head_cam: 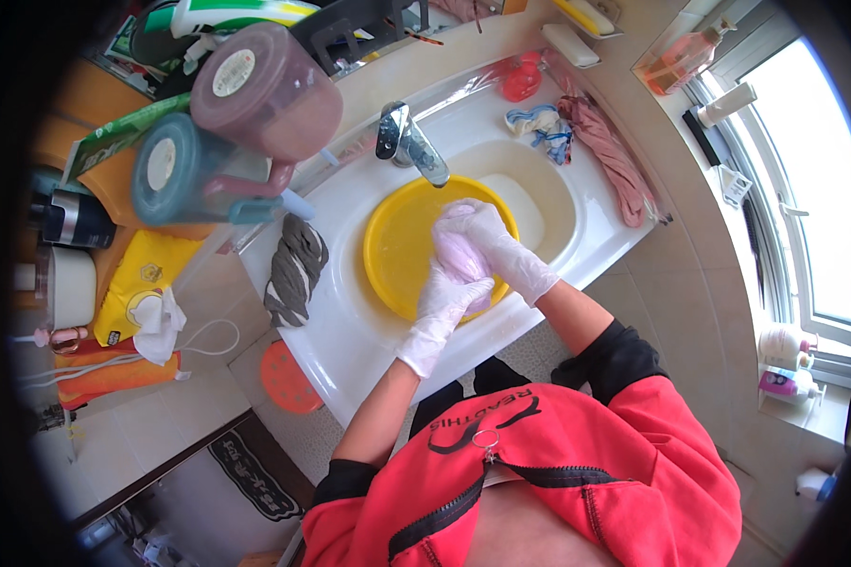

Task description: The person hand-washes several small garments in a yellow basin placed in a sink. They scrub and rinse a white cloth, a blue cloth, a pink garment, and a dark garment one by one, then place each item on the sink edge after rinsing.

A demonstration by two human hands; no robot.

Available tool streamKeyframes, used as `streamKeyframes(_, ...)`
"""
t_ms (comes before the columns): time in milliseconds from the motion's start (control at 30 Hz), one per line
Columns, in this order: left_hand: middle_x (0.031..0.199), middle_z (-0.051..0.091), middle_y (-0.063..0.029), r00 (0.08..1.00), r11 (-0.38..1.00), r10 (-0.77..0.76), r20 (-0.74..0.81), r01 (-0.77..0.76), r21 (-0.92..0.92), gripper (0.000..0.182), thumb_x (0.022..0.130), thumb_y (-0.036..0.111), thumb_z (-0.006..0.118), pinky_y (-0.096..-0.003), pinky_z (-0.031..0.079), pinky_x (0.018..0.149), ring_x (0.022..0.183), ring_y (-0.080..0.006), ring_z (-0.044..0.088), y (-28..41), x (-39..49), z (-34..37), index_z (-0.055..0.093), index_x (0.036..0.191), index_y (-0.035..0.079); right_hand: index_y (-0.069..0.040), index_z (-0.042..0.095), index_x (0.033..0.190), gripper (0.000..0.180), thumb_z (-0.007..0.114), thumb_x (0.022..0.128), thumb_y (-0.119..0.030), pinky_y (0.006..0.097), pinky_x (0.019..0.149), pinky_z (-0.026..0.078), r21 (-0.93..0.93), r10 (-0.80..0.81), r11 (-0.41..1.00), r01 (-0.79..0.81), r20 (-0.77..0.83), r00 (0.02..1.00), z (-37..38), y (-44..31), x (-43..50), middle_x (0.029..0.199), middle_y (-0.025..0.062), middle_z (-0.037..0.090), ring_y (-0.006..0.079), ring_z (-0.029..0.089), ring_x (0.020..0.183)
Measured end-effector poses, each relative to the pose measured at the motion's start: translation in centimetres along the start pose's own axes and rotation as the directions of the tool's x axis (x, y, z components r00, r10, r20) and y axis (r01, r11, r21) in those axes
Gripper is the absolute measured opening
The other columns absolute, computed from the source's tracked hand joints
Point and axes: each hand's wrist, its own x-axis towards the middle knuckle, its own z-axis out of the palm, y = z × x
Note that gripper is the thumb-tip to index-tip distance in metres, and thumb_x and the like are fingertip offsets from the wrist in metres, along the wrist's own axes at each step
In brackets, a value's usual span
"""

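A bunched, pale lilac cloth (461,254) is squeezed between my two gloved hands above a yellow plastic basin (404,244). My left hand (445,294), in a thin white disposable glove, grips the cloth's lower end near the basin's front rim. Higher up, my right hand (479,223) wears a matching glove and closes around the upper part. The basin rests in the bowl of a white washbasin (347,361), and its bottom looks wet. A chrome faucet (415,149) stands just behind it, its spout over the basin's rear rim.
A twisted grey cloth (296,273) lies on the washbasin's left side. On the right rest a twisted pink cloth (606,156) and a blue-and-white cloth (542,127). Purple (276,92) and teal (177,170) plastic pitchers hang at upper left. An orange stool (291,375) stands below.
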Motion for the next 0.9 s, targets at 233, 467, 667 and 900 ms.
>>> streamKeyframes(233,0.074,0.068,-0.0158,0.992,0.768,0.049,-0.120,0.039,0.639,0.039,0.079,0.036,0.074,-0.0448,0.053,0.066,0.074,-0.0356,0.069,0.1,1.6,2.4,0.059,0.103,0.010,-0.001,0.063,0.115,0.035,0.061,0.085,-0.019,0.0434,0.088,0.053,-0.848,-0.069,0.498,-0.181,-0.247,0.967,2.1,-2.0,0.5,0.107,0.0215,0.068,0.0406,0.067,0.100)
streamKeyframes(467,0.088,0.070,-0.0103,0.973,0.945,-0.105,0.206,0.162,-0.283,0.049,0.080,0.034,0.073,-0.0413,0.054,0.074,0.081,-0.0304,0.068,0.0,1.0,-0.5,0.055,0.122,0.014,-0.001,0.052,0.130,0.050,0.067,0.087,-0.022,0.0387,0.087,0.054,-0.557,-0.118,0.828,0.069,-0.052,0.992,-1.1,-6.1,-3.8,0.115,0.0185,0.063,0.0286,0.067,0.099)
streamKeyframes(667,0.086,0.056,-0.0032,0.809,0.125,0.173,0.562,0.548,-0.827,0.082,0.082,0.047,0.068,-0.0330,0.038,0.068,0.067,-0.0156,0.049,-0.2,-1.5,-1.6,0.037,0.142,0.001,-0.003,0.043,0.144,0.069,0.070,0.090,-0.038,0.0350,0.097,0.049,0.487,-0.058,0.862,0.141,-0.180,0.982,-3.8,-2.3,-4.6,0.133,0.0128,0.055,0.0214,0.059,0.116)
streamKeyframes(900,0.100,0.061,-0.0052,0.834,-0.224,0.180,0.521,0.551,-0.804,0.088,0.081,0.061,0.067,-0.0362,0.042,0.078,0.080,-0.0197,0.055,-0.7,-2.7,1.0,0.038,0.143,0.005,-0.012,0.050,0.139,0.050,0.064,0.095,-0.032,0.0403,0.094,0.052,0.961,-0.230,0.238,-0.139,0.195,0.953,1.0,1.6,-4.7,0.127,0.0081,0.059,0.0195,0.059,0.113)
